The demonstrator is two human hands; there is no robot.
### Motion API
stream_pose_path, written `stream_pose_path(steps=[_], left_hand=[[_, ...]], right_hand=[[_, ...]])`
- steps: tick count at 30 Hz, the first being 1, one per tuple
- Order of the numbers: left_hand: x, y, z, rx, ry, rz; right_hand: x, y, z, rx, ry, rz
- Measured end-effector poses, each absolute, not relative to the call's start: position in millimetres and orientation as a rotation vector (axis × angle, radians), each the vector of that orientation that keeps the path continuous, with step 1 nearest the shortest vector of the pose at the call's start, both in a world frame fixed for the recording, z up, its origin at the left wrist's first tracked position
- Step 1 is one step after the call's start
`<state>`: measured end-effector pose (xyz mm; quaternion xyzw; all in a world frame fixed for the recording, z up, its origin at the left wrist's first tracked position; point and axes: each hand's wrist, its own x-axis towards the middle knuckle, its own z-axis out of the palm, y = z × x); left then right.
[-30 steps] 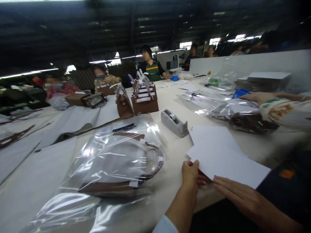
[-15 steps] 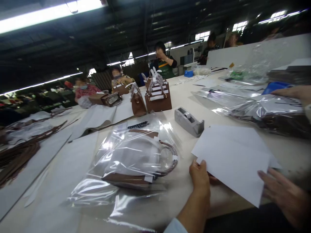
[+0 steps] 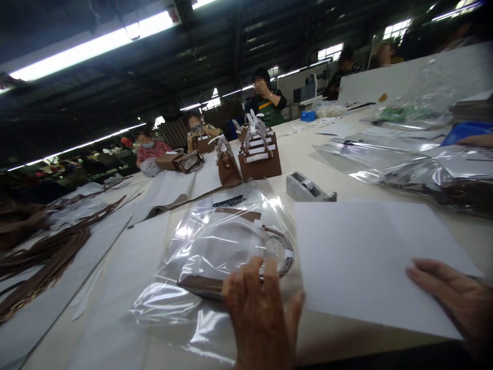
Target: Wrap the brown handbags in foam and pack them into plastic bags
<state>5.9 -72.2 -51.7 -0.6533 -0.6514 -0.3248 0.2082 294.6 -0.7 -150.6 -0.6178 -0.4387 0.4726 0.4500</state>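
Note:
A sheet of white paper [image 3: 370, 246] spreads over the right part of the table in front of me. My right hand [image 3: 450, 295] has its fingers on top of the sheet near the right edge, with the thumb hidden, and appears to grip it. To the left lies a brown handbag [image 3: 200, 286] inside a clear plastic bag [image 3: 162, 303], its wrapped handles pointing right. My left hand [image 3: 260, 303] is over the lower right of this bagged handbag, fingers bent and thumb apart, holding nothing. Whether its fingertips touch the plastic is unclear.
A grey tape dispenser [image 3: 308, 187] stands just behind the paper. Brown handbags [image 3: 262, 163] with wrapped handles stand farther back. Brown straps [image 3: 65, 252] lie at left. Another plastic-wrapped item [image 3: 458, 185] lies at right beside a co-worker's hand [image 3: 477, 140]. Several people sit or stand beyond the table.
My left hand has let go of the paper and moved left over the bagged handbag. The paper has turned and now lies squarer to me, with my right hand still at its right side.

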Motion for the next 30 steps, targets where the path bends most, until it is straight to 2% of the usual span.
stream_pose_path(steps=[3, 5, 11, 15, 21, 26, 30], left_hand=[[-28, -70, -44, -1.798, -1.980, -0.520], [-41, -68, -43, -1.836, -1.972, -0.448], [-51, -74, -38, -1.899, -1.876, -0.651], [-58, -82, -34, -1.967, -1.863, -0.777], [-52, -77, -33, -2.015, -1.753, -0.948], [-56, -61, -59, -2.140, -1.947, -0.842], [-77, -52, -95, -2.134, -1.837, -0.750]], right_hand=[[239, 1, -119, -1.509, -0.867, 1.486], [211, 5, -106, -1.397, -0.864, 1.622], [157, 24, -83, -1.163, -0.861, 1.722], [131, 36, -72, -1.105, -0.815, 1.645], [61, 36, -92, -0.960, -0.950, 1.680], [14, 25, -101, -0.978, -1.123, 1.651], [46, 18, -89, -0.963, -1.328, 1.582]])
